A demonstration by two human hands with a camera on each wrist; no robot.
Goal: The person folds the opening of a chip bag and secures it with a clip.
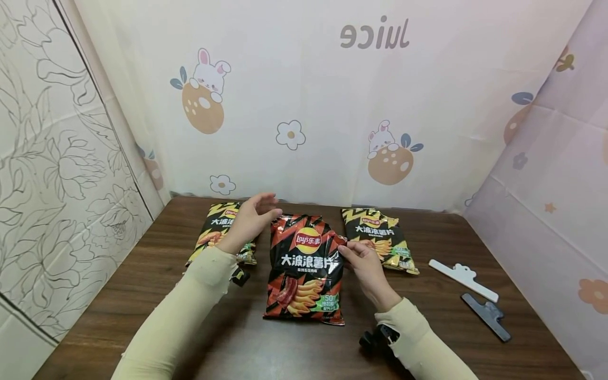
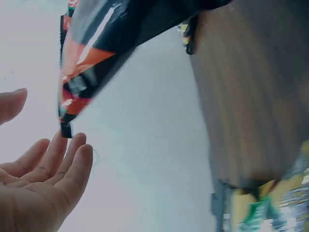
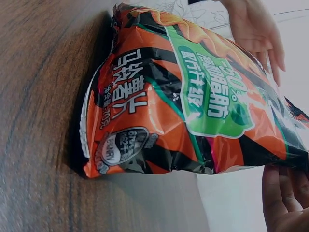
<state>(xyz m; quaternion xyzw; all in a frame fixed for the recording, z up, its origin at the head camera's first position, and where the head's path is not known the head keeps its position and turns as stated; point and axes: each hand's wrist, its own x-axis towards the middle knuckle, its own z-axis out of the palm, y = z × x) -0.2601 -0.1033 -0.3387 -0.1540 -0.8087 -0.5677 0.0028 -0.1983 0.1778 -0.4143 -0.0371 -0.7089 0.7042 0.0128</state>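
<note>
A red-and-black bag of potato chips [image 1: 306, 274] stands at the middle of the table, its printed front toward the head camera. Its top edge slopes down on the right side. My right hand [image 1: 368, 272] pinches that upper right edge between thumb and fingers. Beside the upper left corner, my left hand [image 1: 250, 224] is raised with fingers spread loosely. In the left wrist view a gap shows between the thumb and fingers of the left hand [image 2: 53, 179], near the bag's corner [image 2: 77, 92]. The right wrist view shows the bag's lower front [image 3: 169, 96] close up.
A yellow-and-black chip bag [image 1: 209, 232] lies behind the left forearm, partly hidden. Another yellow-and-black bag [image 1: 380, 237] lies behind the right hand. On the right side of the brown table [image 1: 266, 351] are a white clip [image 1: 465, 279] and a dark clip [image 1: 486, 316].
</note>
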